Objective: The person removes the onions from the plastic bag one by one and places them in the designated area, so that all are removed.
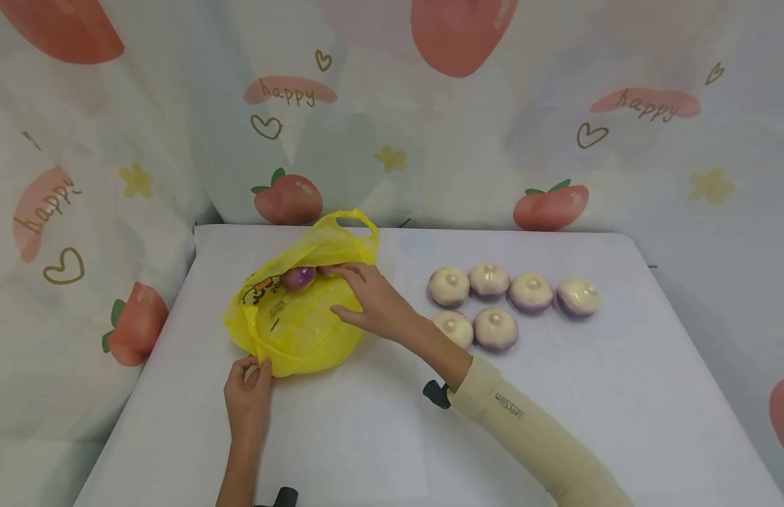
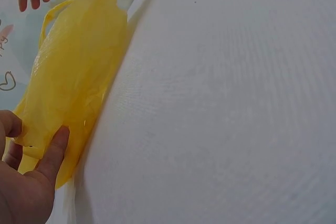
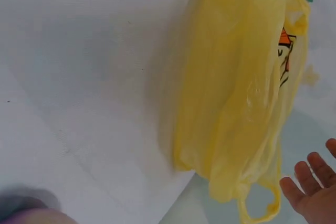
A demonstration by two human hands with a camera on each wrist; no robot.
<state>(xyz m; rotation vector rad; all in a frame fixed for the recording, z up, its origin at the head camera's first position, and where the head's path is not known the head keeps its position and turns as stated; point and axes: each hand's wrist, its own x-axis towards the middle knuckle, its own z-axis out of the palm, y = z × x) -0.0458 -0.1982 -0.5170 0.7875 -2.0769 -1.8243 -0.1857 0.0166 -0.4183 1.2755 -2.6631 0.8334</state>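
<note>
A yellow plastic bag (image 1: pixel 316 331) with loop handles lies open on the left part of the table. My left hand (image 1: pixel 248 394) pinches its near edge between thumb and fingers; the left wrist view shows this grip on the bag (image 2: pixel 73 72) too. Inside the opening sits a glossy purple onion (image 1: pixel 298 279). Over the bag's right side reaches my right hand (image 1: pixel 381 306), its fingertips by another, mostly hidden onion (image 1: pixel 327 270). The right wrist view shows that hand (image 3: pixel 317 200) with fingers spread apart and nothing held, beside the bag's handle (image 3: pixel 260 217).
Several onions (image 1: pixel 496 329), pale on top and purple below, stand in two rows on the white table (image 1: pixel 557 422) right of the bag. One is partly behind my right forearm. A printed curtain (image 1: pixel 455 141) hangs behind the table and along its left side.
</note>
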